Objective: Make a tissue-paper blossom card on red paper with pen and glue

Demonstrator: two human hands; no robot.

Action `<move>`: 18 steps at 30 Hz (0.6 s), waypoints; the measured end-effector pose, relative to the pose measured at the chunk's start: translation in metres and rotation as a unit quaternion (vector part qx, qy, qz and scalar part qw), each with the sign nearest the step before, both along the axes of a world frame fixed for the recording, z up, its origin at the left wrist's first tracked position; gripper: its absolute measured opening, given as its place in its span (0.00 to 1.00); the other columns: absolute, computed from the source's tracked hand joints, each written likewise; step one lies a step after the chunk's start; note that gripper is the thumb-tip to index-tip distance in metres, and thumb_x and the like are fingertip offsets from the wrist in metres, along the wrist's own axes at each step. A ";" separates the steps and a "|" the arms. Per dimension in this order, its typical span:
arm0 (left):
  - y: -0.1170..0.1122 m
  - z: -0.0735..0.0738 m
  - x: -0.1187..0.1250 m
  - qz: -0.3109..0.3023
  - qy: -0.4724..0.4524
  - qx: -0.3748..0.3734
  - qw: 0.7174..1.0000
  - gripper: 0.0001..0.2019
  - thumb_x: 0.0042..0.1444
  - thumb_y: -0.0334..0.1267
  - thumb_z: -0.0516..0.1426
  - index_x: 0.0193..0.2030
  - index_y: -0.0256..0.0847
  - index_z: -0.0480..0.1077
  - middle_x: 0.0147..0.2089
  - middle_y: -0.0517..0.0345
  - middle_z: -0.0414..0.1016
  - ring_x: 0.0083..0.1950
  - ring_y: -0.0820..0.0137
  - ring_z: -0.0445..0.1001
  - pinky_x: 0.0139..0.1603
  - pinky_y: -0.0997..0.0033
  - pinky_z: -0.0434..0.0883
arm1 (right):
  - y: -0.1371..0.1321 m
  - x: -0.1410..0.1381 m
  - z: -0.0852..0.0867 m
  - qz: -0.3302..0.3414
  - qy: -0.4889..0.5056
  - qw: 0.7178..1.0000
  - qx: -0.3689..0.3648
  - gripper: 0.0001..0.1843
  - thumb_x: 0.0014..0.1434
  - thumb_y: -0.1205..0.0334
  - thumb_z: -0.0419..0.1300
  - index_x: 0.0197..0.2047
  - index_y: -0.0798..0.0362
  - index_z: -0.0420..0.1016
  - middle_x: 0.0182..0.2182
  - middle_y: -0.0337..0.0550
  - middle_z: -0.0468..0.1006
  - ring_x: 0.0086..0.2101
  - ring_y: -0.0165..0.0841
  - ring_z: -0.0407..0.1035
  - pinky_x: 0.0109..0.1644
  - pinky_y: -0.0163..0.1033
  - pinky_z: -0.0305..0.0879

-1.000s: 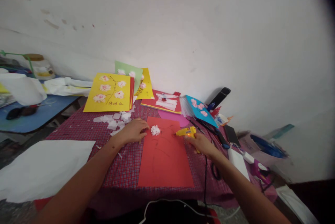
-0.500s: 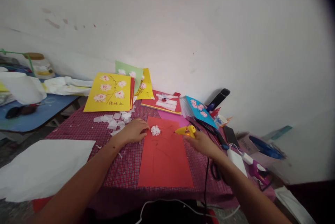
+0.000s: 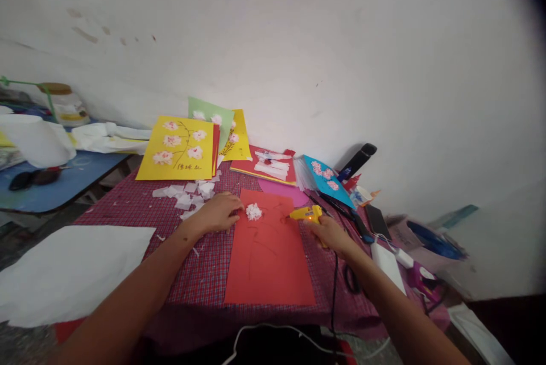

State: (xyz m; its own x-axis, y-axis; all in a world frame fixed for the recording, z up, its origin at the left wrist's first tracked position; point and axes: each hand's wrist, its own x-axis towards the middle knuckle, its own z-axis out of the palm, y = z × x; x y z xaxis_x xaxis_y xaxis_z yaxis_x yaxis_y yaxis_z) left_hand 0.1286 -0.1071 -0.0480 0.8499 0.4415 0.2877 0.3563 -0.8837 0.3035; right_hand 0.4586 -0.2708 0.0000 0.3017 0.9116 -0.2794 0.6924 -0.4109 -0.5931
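Note:
A red paper sheet [image 3: 268,257] lies on the checked tablecloth [image 3: 200,274] in front of me. A small white tissue flower [image 3: 253,211] sits near its top edge. My left hand [image 3: 217,212] rests at the sheet's left edge with curled fingers, just beside the flower. My right hand [image 3: 330,234] grips a yellow glue gun [image 3: 306,214], whose nozzle points left at the red sheet's upper right part. Its black cord [image 3: 335,291] runs down off the table.
Yellow, green and blue cards with paper flowers [image 3: 177,149] lean against the wall behind. White tissue scraps [image 3: 187,194] lie left of my hand, and a large white sheet [image 3: 63,271] covers the near left. Phones, pens and a white box [image 3: 386,262] crowd the right side.
The glue gun dipped slightly back toward the red sheet after lifting a little. My left hand has stayed beside the flower.

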 end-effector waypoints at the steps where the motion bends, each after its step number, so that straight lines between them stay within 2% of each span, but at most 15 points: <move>1: 0.000 0.000 0.000 0.000 0.000 0.001 1.000 0.10 0.59 0.35 0.57 0.46 0.43 0.75 0.47 0.52 0.79 0.51 0.60 0.74 0.57 0.59 0.64 | 0.000 -0.001 0.002 0.002 -0.010 1.000 0.002 0.21 0.64 0.45 0.55 0.27 0.51 0.65 0.17 0.35 0.68 0.16 0.28 0.63 0.19 0.32 0.55; 4: 0.000 -0.001 0.000 0.000 -0.001 0.004 1.000 0.10 0.58 0.34 0.57 0.46 0.43 0.75 0.47 0.53 0.79 0.50 0.60 0.74 0.56 0.59 0.65 | -0.001 -0.005 0.012 0.021 -0.047 0.999 0.013 0.17 0.63 0.48 0.59 0.31 0.54 0.71 0.21 0.39 0.72 0.19 0.29 0.66 0.22 0.33 0.55; 8: 0.001 -0.002 0.000 -0.001 0.004 0.006 1.000 0.09 0.59 0.35 0.57 0.46 0.43 0.75 0.47 0.52 0.78 0.51 0.59 0.74 0.57 0.58 0.65 | -0.002 -0.012 0.028 0.096 -0.127 0.987 0.013 0.15 0.64 0.51 0.58 0.39 0.54 0.76 0.27 0.42 0.76 0.23 0.30 0.67 0.24 0.33 0.55; 12: 0.000 -0.001 0.000 -0.002 0.006 0.009 1.000 0.10 0.60 0.35 0.56 0.47 0.43 0.74 0.47 0.52 0.78 0.51 0.60 0.74 0.58 0.58 0.65 | -0.002 -0.015 0.040 0.144 -0.138 0.980 -0.002 0.12 0.62 0.53 0.60 0.36 0.53 0.76 0.27 0.42 0.76 0.24 0.30 0.67 0.25 0.32 0.54; 18: -0.001 0.002 0.000 -0.005 0.008 0.009 1.000 0.09 0.60 0.35 0.56 0.46 0.42 0.74 0.47 0.52 0.79 0.50 0.60 0.74 0.57 0.59 0.64 | 0.002 -0.019 0.038 0.118 -0.072 0.988 -0.063 0.18 0.64 0.49 0.57 0.29 0.53 0.69 0.18 0.36 0.68 0.16 0.26 0.62 0.19 0.30 0.51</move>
State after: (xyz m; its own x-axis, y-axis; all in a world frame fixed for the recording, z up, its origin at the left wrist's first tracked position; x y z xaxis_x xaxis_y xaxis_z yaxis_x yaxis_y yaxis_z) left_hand 0.1289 -0.1085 -0.0462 0.8588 0.4283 0.2811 0.3529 -0.8923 0.2816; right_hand 0.4394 -0.2690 0.0381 0.1288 0.9223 -0.3643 0.8510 -0.2915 -0.4369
